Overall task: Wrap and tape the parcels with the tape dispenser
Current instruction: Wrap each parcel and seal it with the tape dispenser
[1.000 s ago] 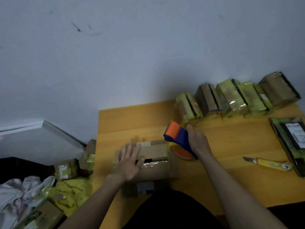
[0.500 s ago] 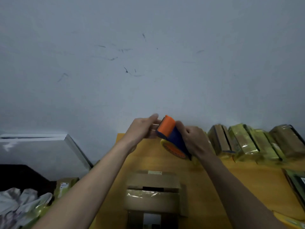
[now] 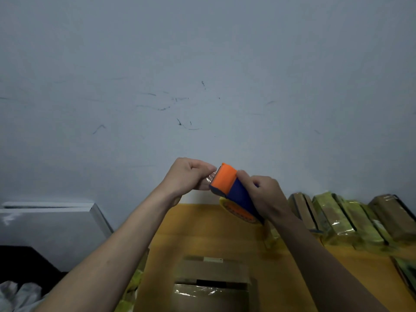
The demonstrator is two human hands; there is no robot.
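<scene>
On the yellow wooden worktop [image 3: 202, 224], the half-taped brown cardboard parcel [image 3: 212, 282] lies near, untouched since the left hand [image 3: 188, 174] lifted off to pinch clear tape from the orange-and-blue tape dispenser [image 3: 234, 191], gripped by the right hand [image 3: 263, 197]; taping probably follows.
</scene>
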